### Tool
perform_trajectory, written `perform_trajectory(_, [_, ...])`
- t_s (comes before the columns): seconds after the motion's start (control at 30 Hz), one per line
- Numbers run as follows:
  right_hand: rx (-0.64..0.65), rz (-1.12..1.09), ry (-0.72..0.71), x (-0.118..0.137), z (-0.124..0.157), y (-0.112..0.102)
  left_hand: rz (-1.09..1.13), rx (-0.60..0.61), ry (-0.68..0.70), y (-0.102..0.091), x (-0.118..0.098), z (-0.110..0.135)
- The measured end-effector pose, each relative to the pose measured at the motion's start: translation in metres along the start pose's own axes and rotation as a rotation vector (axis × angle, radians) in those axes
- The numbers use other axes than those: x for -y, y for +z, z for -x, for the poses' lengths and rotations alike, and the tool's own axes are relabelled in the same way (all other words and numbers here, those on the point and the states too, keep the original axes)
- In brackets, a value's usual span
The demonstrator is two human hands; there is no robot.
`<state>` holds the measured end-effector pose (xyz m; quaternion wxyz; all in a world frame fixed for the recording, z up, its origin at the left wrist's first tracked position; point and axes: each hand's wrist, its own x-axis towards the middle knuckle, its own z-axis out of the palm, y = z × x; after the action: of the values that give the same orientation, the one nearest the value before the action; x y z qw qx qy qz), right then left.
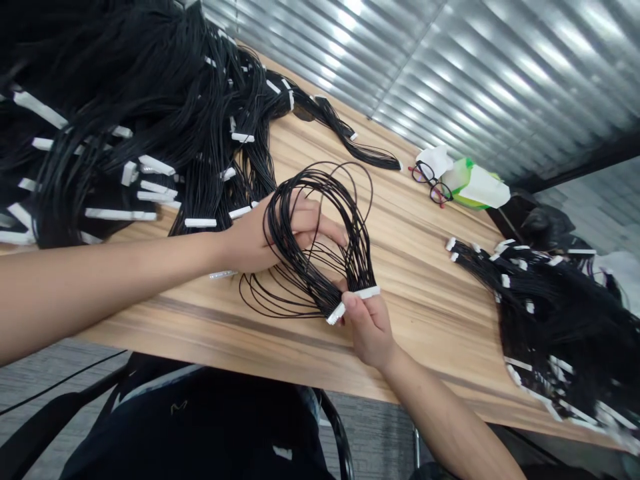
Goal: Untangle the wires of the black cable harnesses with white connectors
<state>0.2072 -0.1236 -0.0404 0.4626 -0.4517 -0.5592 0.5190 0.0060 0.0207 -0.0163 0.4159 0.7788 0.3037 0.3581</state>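
At frame centre hangs a wire loop (361,263): the right hand (369,330) pinches its connectors (369,292) tightly; the left hand (256,237), fingers loosely spread, sits within it (more wires (125,67) crowd upper left).

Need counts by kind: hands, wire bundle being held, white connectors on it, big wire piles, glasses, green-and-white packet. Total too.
Hands: 2 (left hand, right hand)
Held wire bundle: 1
White connectors on it: 2
Big wire piles: 2 (left pile, right pile)
Glasses: 1
Green-and-white packet: 1
Total: 9
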Motion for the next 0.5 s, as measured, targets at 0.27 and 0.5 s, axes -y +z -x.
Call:
perform_trajectory(0.27, [0.086, 0.007, -0.002, 0.003, 0.000, 0.002, 0.210, 0.317, 0.067, 0.008, 0.001, -0.004])
perform_trajectory(0.5, [0.141, 0.009, -0.017, 0.001, 0.000, 0.003, 0.344, 0.451, 0.126, 0.013, 0.005, -0.003])
